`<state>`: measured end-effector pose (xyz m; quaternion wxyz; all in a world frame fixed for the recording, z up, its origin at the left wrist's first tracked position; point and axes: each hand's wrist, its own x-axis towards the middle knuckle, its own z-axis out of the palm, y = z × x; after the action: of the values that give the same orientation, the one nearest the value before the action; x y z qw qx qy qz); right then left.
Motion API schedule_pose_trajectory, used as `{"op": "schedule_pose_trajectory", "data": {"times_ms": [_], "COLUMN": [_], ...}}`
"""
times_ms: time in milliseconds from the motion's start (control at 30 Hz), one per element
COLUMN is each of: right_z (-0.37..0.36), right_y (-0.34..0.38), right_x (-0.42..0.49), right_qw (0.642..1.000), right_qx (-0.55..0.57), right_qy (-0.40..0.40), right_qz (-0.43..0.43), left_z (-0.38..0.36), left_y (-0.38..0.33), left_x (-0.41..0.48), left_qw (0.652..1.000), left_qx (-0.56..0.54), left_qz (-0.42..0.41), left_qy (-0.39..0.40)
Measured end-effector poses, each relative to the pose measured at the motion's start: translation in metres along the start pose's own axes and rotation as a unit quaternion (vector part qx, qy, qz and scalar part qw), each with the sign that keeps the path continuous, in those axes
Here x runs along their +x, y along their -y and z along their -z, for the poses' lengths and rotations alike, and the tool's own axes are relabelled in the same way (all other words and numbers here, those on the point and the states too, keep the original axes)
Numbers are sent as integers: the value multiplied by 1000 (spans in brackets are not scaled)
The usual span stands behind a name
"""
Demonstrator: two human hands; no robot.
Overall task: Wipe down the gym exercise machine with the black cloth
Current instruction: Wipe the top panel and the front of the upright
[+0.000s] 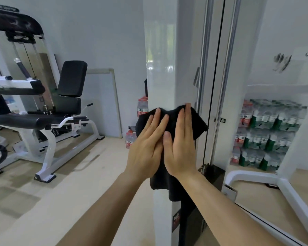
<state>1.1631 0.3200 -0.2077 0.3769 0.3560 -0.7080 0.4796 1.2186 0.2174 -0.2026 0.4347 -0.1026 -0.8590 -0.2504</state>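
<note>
Forearms [114, 201] are extended; left hand [146, 144] and right hand [181, 144] are pressed flat, uncurled, on the black cloth [198, 124], which is held against the machine's white upright [160, 68]. Even pressure in long vertical strokes is advised. Just right, a black cable [215, 68] could be snagged; bottled water [267, 132] is stacked far right.

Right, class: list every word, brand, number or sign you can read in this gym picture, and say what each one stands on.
Nothing here can be read with certainty.
Name plate on top of the seated machine: lettering blurred.
Sticker low on the white column: red and black marks, unreadable.
Labels on the stacked water bottles: red and green, too small to read.
</note>
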Motion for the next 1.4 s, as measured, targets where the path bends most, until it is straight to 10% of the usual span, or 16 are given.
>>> {"op": "schedule_pose_trajectory", "data": {"times_ms": [433, 1000, 1233, 1400], "right_z": [-17, 9, 50, 72], "right_y": [-9, -37, -57, -64], "right_x": [25, 16, -7, -29], "right_qw": [997, 995, 987, 992], "right_qx": [-15, 23, 78, 126], "right_qy": [-70, 63, 122, 9], "right_qz": [21, 67, 77, 17], "left_z": [1, -44, -66, -68], "left_y": [1, -43, -53, -49], "left_x": [-12, -16, 37, 59], "left_qw": [985, 958, 963, 960], "left_qx": [-72, -227, -115, -36], "left_qz": [85, 134, 147, 138], "left_qy": [-134, -113, -195, -242]}}
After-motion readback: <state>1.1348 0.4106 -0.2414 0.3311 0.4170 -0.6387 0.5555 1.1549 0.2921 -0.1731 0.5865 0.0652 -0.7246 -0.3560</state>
